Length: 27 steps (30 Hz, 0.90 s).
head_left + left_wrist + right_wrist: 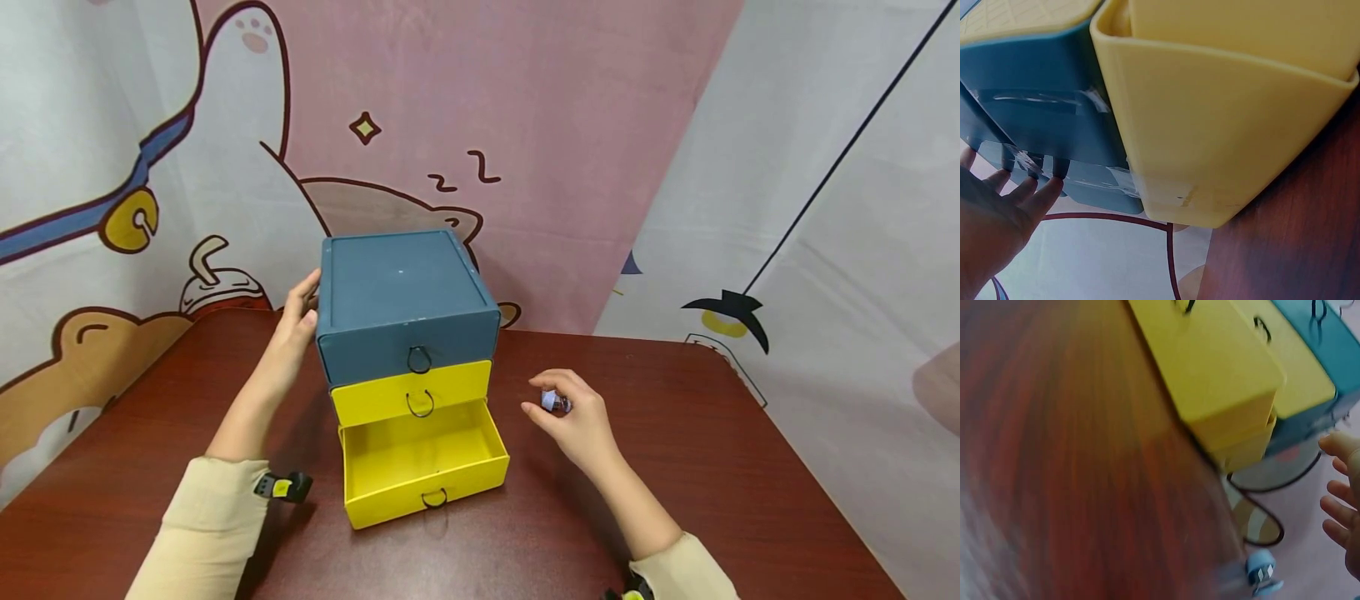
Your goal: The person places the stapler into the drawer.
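A drawer unit (408, 279) with a teal top section and yellow drawers below stands on the table. Its bottom yellow drawer (427, 454) is pulled out, and nothing shows inside. My left hand (288, 337) is at the unit's left side; in the left wrist view its extended fingertips touch the teal wall (1029, 87). To the right of the unit, my right hand (577, 417) hovers with thumb and fingers apart. A small light-blue object (1261, 570) with a patterned middle appears beyond these fingers, apart from them in the right wrist view; its kind is unclear.
The unit stands on a dark red-brown wooden table (645, 492). Behind it hangs a cartoon-printed cloth (555, 167). Dark ring pulls (420, 403) stick out from the drawer fronts. A blurred skin-toned shape (937, 387) shows at the far right edge.
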### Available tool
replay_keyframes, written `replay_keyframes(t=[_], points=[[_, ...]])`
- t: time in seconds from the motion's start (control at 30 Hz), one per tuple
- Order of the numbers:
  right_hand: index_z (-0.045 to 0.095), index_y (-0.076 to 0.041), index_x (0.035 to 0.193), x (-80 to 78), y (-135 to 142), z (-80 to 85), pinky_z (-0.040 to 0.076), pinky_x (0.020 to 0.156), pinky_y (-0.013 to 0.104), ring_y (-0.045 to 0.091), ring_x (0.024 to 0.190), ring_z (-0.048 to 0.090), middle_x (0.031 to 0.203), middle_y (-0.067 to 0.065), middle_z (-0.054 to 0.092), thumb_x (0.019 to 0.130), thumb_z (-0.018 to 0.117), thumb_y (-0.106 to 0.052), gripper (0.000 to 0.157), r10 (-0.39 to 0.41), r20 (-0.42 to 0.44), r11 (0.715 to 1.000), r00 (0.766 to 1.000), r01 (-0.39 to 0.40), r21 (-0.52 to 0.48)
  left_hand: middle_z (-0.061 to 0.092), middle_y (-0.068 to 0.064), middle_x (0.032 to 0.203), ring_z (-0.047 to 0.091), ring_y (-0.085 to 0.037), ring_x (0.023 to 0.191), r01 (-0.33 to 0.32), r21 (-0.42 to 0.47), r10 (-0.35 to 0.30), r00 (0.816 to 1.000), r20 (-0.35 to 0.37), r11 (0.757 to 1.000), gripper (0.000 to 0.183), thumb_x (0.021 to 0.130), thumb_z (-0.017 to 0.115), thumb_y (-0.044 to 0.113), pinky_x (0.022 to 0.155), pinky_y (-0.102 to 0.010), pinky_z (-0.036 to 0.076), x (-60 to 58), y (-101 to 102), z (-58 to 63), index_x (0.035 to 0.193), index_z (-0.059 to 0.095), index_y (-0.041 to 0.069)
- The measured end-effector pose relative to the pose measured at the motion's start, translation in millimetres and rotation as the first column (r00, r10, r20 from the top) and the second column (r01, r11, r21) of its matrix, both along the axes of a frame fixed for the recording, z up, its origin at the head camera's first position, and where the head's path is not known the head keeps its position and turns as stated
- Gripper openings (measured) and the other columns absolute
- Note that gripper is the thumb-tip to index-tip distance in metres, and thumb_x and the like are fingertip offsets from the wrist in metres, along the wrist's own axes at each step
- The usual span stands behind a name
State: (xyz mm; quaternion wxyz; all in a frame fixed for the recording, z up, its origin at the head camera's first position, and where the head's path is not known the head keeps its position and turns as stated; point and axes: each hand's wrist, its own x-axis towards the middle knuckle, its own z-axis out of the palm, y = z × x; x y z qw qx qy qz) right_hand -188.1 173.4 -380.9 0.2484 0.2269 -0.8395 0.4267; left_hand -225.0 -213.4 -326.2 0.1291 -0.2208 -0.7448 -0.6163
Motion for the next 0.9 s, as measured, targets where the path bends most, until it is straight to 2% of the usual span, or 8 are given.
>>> replay_keyframes(t=[0.13, 0.37, 0.5, 0.73, 0.9], points=[[0.067, -0.008, 0.111, -10.3, 10, -9.5, 0.049, 0.080, 0.048, 0.032, 0.098, 0.058, 0.113, 0.005, 0.062, 0.076, 0.082, -0.011, 0.038, -0.062, 0.103, 0.998, 0.993, 0.061, 0.011, 0.019, -0.008, 0.152, 0.023, -0.029, 0.133, 0.000, -0.001, 0.000, 1.000, -0.003, 1.000, 0.065, 0.098, 0.037, 0.047, 0.101, -0.059, 0.019, 0.0, 0, -0.5, 0.154, 0.014, 0.024], [0.060, -0.005, 0.125, -26.5, 22, -20.6, 0.040, 0.094, 0.051, 0.033, 0.116, 0.050, 0.126, 0.012, 0.056, 0.077, 0.081, -0.017, 0.053, -0.131, 0.224, 0.991, 0.966, 0.124, 0.047, 0.020, -0.010, 0.151, 0.023, -0.028, 0.132, 0.004, -0.003, -0.004, 1.000, 0.000, 1.000, 0.063, 0.099, 0.035, 0.044, 0.101, -0.059, 0.018, 0.8, -1, -0.4, 0.154, 0.013, 0.024], [0.055, -0.005, 0.132, -33.7, 26, -26.0, 0.036, 0.098, 0.052, 0.033, 0.122, 0.046, 0.134, 0.014, 0.051, 0.078, 0.081, -0.020, 0.062, -0.160, 0.297, 0.987, 0.941, 0.147, 0.067, 0.020, -0.011, 0.151, 0.023, -0.028, 0.132, 0.003, -0.005, -0.003, 1.000, 0.000, 1.000, 0.063, 0.099, 0.035, 0.044, 0.102, -0.059, 0.017, 1.2, -1, 0.1, 0.154, 0.013, 0.023], [0.042, -0.006, 0.143, -42.7, 31, -34.1, 0.034, 0.100, 0.052, 0.035, 0.126, 0.041, 0.141, 0.019, 0.043, 0.081, 0.078, -0.026, 0.075, -0.153, 0.449, 0.988, 0.880, 0.140, 0.062, 0.019, -0.010, 0.152, 0.022, -0.028, 0.132, 0.002, -0.008, -0.002, 1.000, 0.001, 1.000, 0.063, 0.099, 0.035, 0.044, 0.102, -0.060, 0.017, 0.9, -1, -0.2, 0.154, 0.013, 0.024], [0.038, -0.004, 0.145, -48.9, 36, -42.7, 0.034, 0.100, 0.051, 0.036, 0.124, 0.043, 0.140, 0.022, 0.044, 0.080, 0.079, -0.025, 0.080, -0.151, 0.472, 0.988, 0.868, 0.128, 0.081, 0.018, -0.009, 0.152, 0.022, -0.028, 0.133, -0.003, -0.011, 0.003, 1.000, 0.004, 1.000, 0.063, 0.099, 0.035, 0.044, 0.102, -0.059, 0.017, 0.9, -1, 0.0, 0.154, 0.013, 0.024]])
